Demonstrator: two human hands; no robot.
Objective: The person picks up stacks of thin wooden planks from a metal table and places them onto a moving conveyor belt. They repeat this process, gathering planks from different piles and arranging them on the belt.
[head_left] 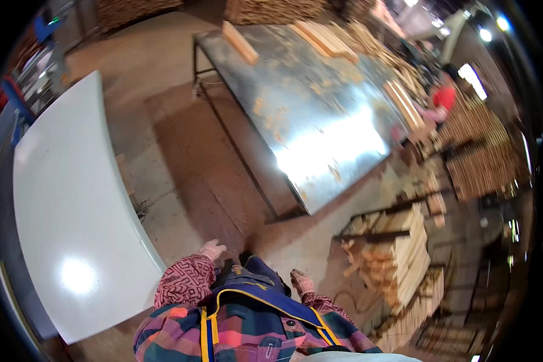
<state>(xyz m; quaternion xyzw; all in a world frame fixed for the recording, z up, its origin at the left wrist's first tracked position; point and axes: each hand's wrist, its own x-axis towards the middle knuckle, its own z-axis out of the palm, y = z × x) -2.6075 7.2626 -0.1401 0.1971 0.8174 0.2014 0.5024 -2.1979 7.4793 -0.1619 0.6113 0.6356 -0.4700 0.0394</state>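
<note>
Left hand (212,249), low centre in the head view, hangs loosely open with nothing seen in it, and right hand (301,282), just right of it, has fingers slightly bent, no object showing there either! Nearest on the left side of the frame is the big white panel (72,199), glossy, so I'd call it stiff and slick; a grip by the edge beats a flat palm. Over at lower right sits the timber stack (411,253), well apart from the right hand: rigid lengths, probably light singly, heavy by the armful, rough enough to hold well. Grasp those around the middle for balance, minding splinters at the ends. And up top, the lone board (240,43) lies on the shiny metal surface (271,114), likely to slide easily; its long sides offer the surest hold.
</note>
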